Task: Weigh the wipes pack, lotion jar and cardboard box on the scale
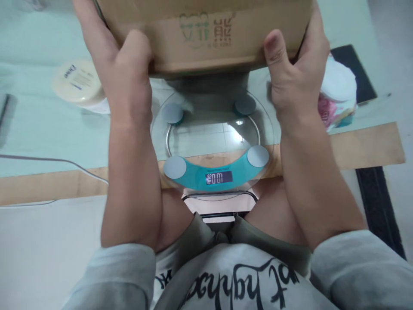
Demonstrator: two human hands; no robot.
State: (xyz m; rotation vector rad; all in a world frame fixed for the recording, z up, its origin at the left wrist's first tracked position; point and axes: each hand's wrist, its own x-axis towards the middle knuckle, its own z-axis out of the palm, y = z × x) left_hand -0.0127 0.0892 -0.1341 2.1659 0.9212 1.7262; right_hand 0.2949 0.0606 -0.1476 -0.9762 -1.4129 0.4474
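A brown cardboard box (pixel 200 38) with green and brown print is held between my two hands at the top of the view, its upper part cut off by the frame. My left hand (pixel 124 56) grips its left end, thumb on the near face. At the right end, my right hand (pixel 292 60) does the same. Nearer to me lies a round glass scale (pixel 209 135) with grey pads and a teal band. Lit digits show on its display (pixel 219 177). The box covers the view of the scale's far side; I cannot tell whether they touch.
Left of my left wrist stands a jar with a cream lid (pixel 79 82). Beyond my right wrist are a white-lidded colourful container (pixel 337 92) and a dark flat object (pixel 355 71). A wooden strip (pixel 364 144) runs along the table's near edge. A white cable (pixel 64 161) crosses the left side.
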